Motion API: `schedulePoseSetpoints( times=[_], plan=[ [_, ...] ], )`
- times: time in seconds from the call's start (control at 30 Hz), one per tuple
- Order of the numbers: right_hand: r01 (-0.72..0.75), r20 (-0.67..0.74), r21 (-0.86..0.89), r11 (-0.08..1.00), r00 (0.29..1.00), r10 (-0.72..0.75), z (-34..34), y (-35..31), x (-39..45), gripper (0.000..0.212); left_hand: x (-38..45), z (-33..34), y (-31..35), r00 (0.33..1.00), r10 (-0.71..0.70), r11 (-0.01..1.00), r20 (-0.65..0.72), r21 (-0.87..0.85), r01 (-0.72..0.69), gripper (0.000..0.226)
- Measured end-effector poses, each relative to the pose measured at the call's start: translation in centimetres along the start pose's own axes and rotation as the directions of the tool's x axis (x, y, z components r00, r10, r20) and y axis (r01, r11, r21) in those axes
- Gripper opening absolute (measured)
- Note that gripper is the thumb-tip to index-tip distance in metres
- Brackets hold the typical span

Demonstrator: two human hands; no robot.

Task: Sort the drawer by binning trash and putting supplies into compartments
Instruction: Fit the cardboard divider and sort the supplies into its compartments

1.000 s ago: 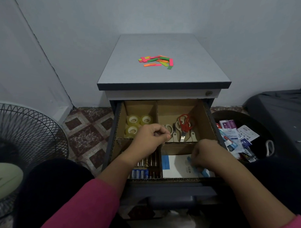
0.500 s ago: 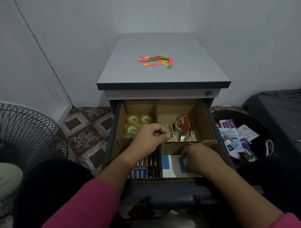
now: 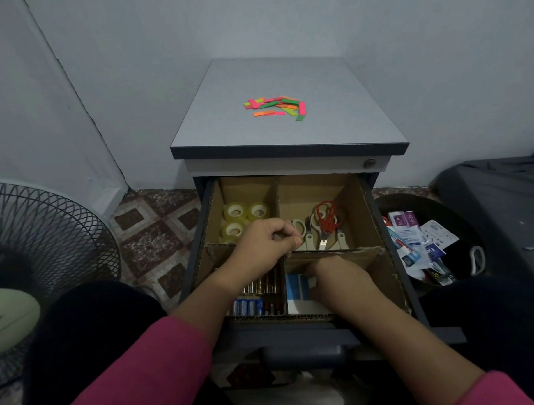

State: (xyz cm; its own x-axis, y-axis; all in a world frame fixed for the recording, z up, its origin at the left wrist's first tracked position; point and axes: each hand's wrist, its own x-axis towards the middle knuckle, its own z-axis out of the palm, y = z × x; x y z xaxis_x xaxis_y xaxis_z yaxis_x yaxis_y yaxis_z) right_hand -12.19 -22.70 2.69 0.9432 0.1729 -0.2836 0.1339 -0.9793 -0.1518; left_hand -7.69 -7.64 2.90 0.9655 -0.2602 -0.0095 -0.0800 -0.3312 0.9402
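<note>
Left hand is clenched above the cardboard divider at the centre of the open drawer, thumb against curled fingers; whether it pinches anything cannot be determined. Right hand reaches into the near-right compartment with fingers curled onto the white-and-blue pad lying there, though an actual grip cannot be confirmed. Tape rolls occupy the far-left compartment, scissors the far-right, batteries the near-left; coloured paper strips lie on the cabinet top, and the bin of wrappers stands beside the drawer's right edge.
</note>
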Motion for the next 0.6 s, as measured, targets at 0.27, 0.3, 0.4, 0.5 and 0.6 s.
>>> schedulePoseSetpoints(
  times=[0.27,0.3,0.4,0.5,0.6],
  plan=[
    [0.023,0.014,-0.027,0.999,1.000,-0.023,0.00,-0.13,0.27,0.028,-0.05,0.09,0.05,1.000,0.009,1.000,-0.011,0.005,-0.009,0.006],
    [0.027,0.009,-0.031,0.999,1.000,-0.026,0.01,-0.12,0.25,0.028,-0.04,0.10,0.01,1.000,0.009,1.000,-0.012,0.004,-0.009,0.006],
    [0.027,-0.004,-0.034,0.999,1.000,-0.027,0.00,-0.18,0.20,0.027,-0.06,0.06,-0.01,1.000,0.013,1.000,-0.013,0.009,-0.013,0.003],
    [0.022,-0.004,-0.029,0.999,1.000,-0.022,-0.05,-0.24,0.11,0.027,-0.05,0.04,0.02,1.000,0.012,1.000,-0.014,0.014,-0.012,0.002],
    [0.020,0.002,-0.025,0.999,1.000,-0.020,-0.11,-0.25,0.10,0.027,-0.07,0.03,0.10,1.000,0.009,1.000,-0.013,0.022,-0.009,0.002]
  ],
)
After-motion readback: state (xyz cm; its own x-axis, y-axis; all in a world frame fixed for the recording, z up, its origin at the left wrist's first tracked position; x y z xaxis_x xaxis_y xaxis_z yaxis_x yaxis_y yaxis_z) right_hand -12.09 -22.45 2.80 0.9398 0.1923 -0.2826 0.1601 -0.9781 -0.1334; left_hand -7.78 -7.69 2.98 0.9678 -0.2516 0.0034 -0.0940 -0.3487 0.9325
